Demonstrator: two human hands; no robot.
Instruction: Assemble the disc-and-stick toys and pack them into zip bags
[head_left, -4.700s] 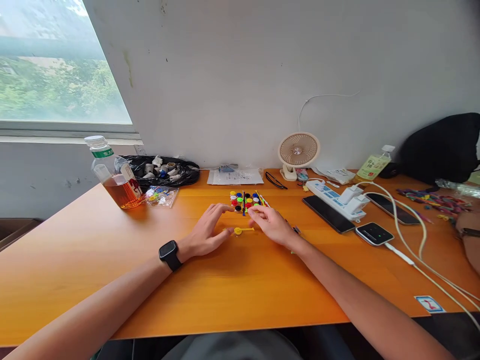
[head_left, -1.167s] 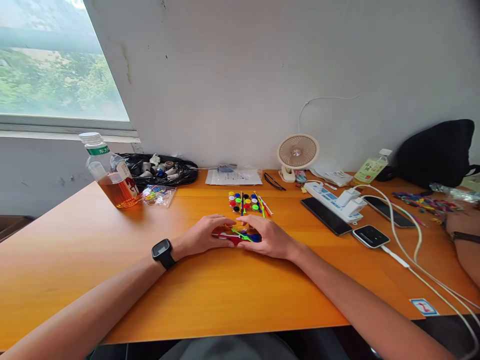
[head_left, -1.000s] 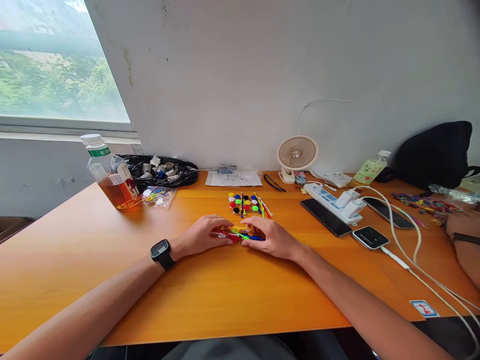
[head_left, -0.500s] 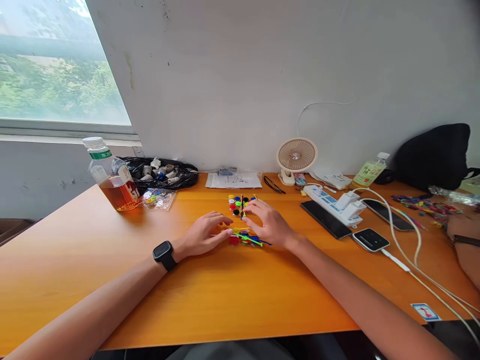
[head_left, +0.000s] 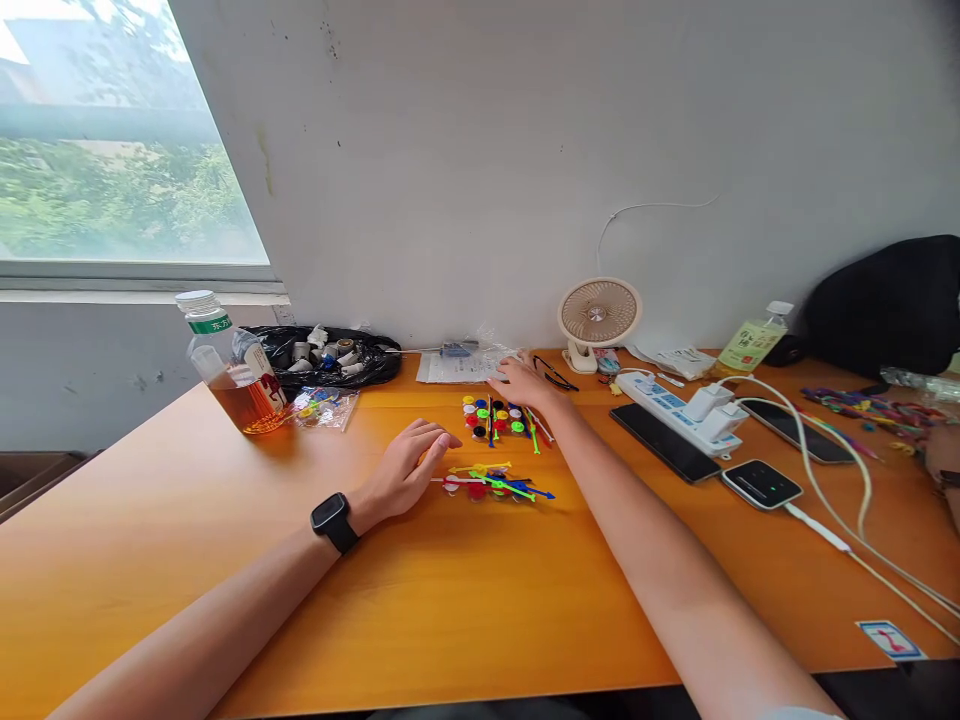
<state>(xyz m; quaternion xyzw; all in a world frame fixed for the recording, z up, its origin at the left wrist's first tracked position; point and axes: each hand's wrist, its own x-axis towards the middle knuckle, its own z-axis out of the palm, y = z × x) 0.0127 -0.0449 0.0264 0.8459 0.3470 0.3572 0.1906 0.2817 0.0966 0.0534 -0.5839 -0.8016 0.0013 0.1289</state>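
My left hand point(head_left: 414, 462) rests on the table with nothing in it, thumb apart from the bent fingers. Just right of it lies a loose pile of coloured plastic arrow spinners point(head_left: 501, 484), with red and clear round pieces among them. Behind that pile, small round coloured pieces point(head_left: 478, 415) stand in rows, and more arrow spinners point(head_left: 534, 428) lie among and beside them. My right hand point(head_left: 523, 382) is stretched past them to the back, fingers apart at the edge of a clear plastic bag point(head_left: 487, 350). Whether the fingertips touch the plastic is hard to see.
White papers point(head_left: 450, 368) lie under the bag. At the left stand a tea bottle point(head_left: 244, 385) and a black bag of scraps point(head_left: 330, 360). A fan point(head_left: 600, 312), glasses point(head_left: 555, 374), phone point(head_left: 664, 443), power strip point(head_left: 679, 412) and cables sit right. Another person's arm point(head_left: 941, 455) shows at the far right.
My right hand has moved from the coloured pieces forward to the plastic bag at the back. My left hand has drawn slightly left, away from the spinner pile. The view has shifted a little.
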